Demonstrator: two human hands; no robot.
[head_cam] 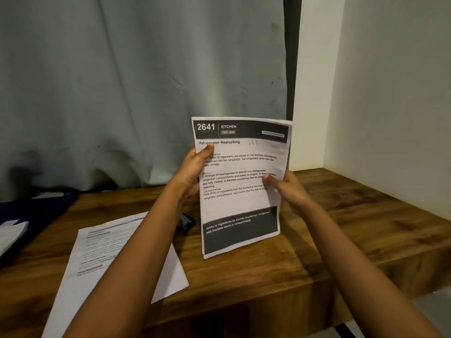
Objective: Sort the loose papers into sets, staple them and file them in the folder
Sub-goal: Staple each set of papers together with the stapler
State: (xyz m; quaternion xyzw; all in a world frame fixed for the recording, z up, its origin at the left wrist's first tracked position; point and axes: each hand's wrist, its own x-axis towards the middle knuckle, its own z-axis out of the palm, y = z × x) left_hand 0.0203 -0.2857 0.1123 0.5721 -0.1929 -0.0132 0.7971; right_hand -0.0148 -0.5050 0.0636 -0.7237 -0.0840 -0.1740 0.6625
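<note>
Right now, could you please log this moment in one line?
left hand: grips paper set | right hand: grips paper set | paper set: upright over table | stapler: on table, untouched | loose sheets: on table

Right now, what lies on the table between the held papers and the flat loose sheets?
A blue stapler, just left of the held papers, partly hidden by the left forearm; head view shows it.

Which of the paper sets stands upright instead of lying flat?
The set headed 2641 KITCHEN, gripped at its sides by the left hand and the right hand. The other sheets lie flat on the table, to its left.
</note>
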